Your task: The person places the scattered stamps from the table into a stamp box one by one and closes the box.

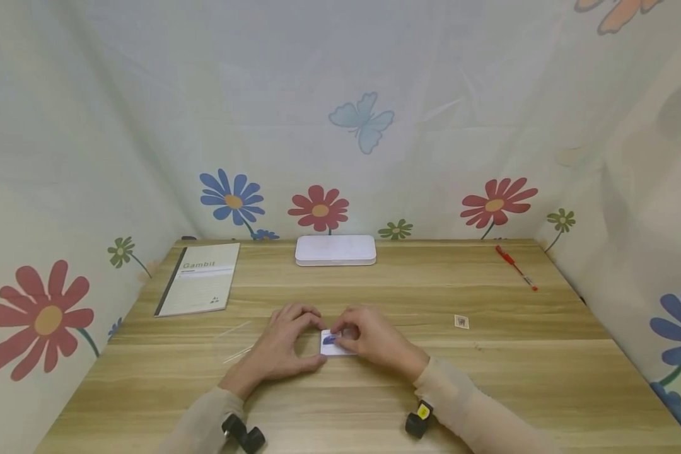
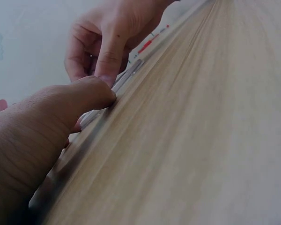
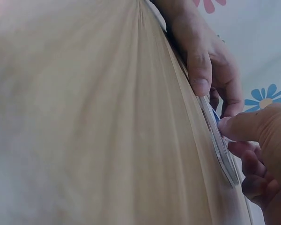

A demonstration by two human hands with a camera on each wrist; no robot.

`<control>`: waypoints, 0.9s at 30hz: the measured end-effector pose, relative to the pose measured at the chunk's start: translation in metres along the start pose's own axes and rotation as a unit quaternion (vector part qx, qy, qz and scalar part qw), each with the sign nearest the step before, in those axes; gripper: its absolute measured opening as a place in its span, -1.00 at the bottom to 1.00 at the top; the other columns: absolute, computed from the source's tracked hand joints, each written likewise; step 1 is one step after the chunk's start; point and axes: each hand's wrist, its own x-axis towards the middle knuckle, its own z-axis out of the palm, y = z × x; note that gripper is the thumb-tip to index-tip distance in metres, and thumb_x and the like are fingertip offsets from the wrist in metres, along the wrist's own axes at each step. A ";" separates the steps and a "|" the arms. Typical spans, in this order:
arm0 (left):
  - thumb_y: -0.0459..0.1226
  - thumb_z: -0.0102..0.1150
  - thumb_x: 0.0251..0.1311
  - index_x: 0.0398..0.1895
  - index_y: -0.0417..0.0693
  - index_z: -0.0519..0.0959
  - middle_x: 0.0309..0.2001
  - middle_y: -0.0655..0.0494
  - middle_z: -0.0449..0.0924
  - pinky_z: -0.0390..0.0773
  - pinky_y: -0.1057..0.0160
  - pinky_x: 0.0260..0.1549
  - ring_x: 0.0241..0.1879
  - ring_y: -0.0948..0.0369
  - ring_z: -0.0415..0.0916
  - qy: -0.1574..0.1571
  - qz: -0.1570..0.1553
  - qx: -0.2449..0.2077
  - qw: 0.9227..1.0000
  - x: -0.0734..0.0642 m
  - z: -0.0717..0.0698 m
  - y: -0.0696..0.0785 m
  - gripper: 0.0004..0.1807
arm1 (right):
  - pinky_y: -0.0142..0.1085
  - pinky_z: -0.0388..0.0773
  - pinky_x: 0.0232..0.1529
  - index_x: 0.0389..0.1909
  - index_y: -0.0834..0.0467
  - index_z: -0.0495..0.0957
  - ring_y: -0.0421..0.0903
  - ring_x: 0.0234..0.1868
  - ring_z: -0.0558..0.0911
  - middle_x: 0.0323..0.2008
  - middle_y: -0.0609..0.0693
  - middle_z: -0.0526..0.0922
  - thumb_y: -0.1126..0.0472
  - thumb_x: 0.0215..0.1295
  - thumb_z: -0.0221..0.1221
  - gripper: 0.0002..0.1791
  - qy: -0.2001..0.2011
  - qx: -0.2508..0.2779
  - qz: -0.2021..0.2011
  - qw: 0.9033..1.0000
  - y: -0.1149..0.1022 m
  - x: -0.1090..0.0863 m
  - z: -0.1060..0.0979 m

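A small flat white card [image 1: 335, 350] lies on the table between my two hands. My left hand [image 1: 284, 343] holds it at its left end, thumb at the near edge and fingers at the far edge. My right hand [image 1: 377, 337] bends over the card's right part, thumb and forefinger pinching a small blue-printed piece [image 1: 329, 339] on its face. In the right wrist view the card [image 3: 221, 157] shows a thin, layered edge, with a bit of blue by the right thumb tip. The right fingers hide part of the card and the blue piece.
A small stamp-like square [image 1: 461, 321] lies to the right, a red pen [image 1: 515, 266] beyond it. A notebook [image 1: 201, 280] sits at the back left and a white case [image 1: 335, 250] at the back middle. Clear plastic film [image 1: 237, 354] lies beside my left wrist.
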 end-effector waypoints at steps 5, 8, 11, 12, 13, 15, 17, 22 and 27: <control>0.15 0.64 0.08 0.14 0.22 0.70 0.33 0.21 0.55 0.31 -0.25 0.47 0.42 0.08 0.40 0.000 0.001 0.004 1.000 0.001 0.000 0.000 -0.42 | -0.27 0.61 -0.04 -0.02 0.06 0.86 -0.19 -0.14 0.64 -0.13 -0.16 0.71 0.21 0.44 0.49 -0.84 -0.010 -0.014 0.008 1.000 0.000 0.000 -0.002; 0.15 0.64 0.08 0.15 0.21 0.70 0.33 0.22 0.54 0.31 -0.24 0.47 0.42 0.08 0.40 0.001 0.005 0.004 1.000 0.002 -0.001 0.000 -0.41 | -0.25 0.63 0.04 -0.04 0.07 0.86 -0.19 -0.07 0.67 -0.12 -0.16 0.70 0.22 0.44 0.49 -0.86 -0.010 -0.009 0.009 1.000 0.000 -0.001 -0.003; 0.15 0.65 0.08 0.16 0.20 0.71 0.33 0.20 0.54 0.31 -0.24 0.47 0.42 0.07 0.40 0.000 0.006 0.002 1.000 0.002 -0.001 0.000 -0.40 | -0.27 0.64 -0.02 -0.06 0.08 0.86 -0.18 -0.11 0.67 -0.14 -0.15 0.70 0.23 0.43 0.50 -0.87 -0.010 -0.003 0.008 1.000 0.001 -0.001 -0.003; 0.15 0.65 0.08 0.16 0.20 0.71 0.33 0.20 0.55 0.31 -0.24 0.47 0.42 0.07 0.40 -0.001 0.005 0.001 1.000 0.002 -0.001 0.000 -0.40 | -0.28 0.63 -0.03 -0.07 0.08 0.86 -0.18 -0.11 0.67 -0.14 -0.15 0.70 0.23 0.42 0.51 -0.87 -0.010 -0.002 0.008 1.000 0.001 -0.001 -0.003; 0.15 0.65 0.08 0.16 0.20 0.71 0.33 0.20 0.55 0.31 -0.25 0.47 0.42 0.07 0.40 -0.001 0.004 0.000 1.000 0.002 -0.001 0.001 -0.40 | -0.30 0.63 -0.04 -0.07 0.08 0.86 -0.19 -0.12 0.66 -0.14 -0.14 0.70 0.23 0.42 0.51 -0.87 -0.011 -0.001 0.009 1.000 0.002 -0.001 -0.003; 0.15 0.65 0.07 0.16 0.20 0.71 0.33 0.20 0.55 0.30 -0.26 0.47 0.42 0.06 0.40 -0.003 0.000 -0.001 1.000 0.001 -0.001 0.001 -0.40 | -0.32 0.62 -0.07 -0.07 0.08 0.86 -0.20 -0.14 0.65 -0.14 -0.15 0.70 0.22 0.42 0.51 -0.87 -0.013 0.000 0.012 1.000 0.002 -0.001 -0.002; 0.15 0.64 0.07 0.16 0.21 0.71 0.33 0.20 0.55 0.30 -0.26 0.47 0.42 0.06 0.40 -0.004 -0.002 -0.001 1.000 0.001 -0.001 0.001 -0.40 | -0.34 0.60 -0.10 -0.07 0.07 0.86 -0.19 -0.16 0.64 -0.14 -0.15 0.69 0.22 0.42 0.51 -0.87 -0.015 0.001 0.016 1.000 0.001 -0.001 -0.002; 0.15 0.64 0.08 0.16 0.22 0.71 0.34 0.21 0.54 0.29 -0.26 0.47 0.43 0.07 0.40 -0.003 -0.002 0.000 1.000 0.001 0.000 -0.001 -0.40 | -0.33 0.56 -0.19 -0.07 0.08 0.86 -0.15 -0.22 0.61 -0.16 -0.12 0.69 0.22 0.41 0.52 -0.86 -0.016 -0.002 0.021 1.000 -0.001 -0.001 -0.003; 0.14 0.64 0.08 0.15 0.21 0.70 0.34 0.21 0.54 0.29 -0.26 0.47 0.43 0.07 0.40 -0.002 -0.001 0.001 1.000 0.000 0.000 0.000 -0.41 | -0.34 0.54 -0.23 -0.07 0.07 0.85 -0.15 -0.25 0.60 -0.17 -0.12 0.67 0.23 0.41 0.53 -0.86 -0.018 -0.008 0.017 1.000 -0.002 -0.001 -0.004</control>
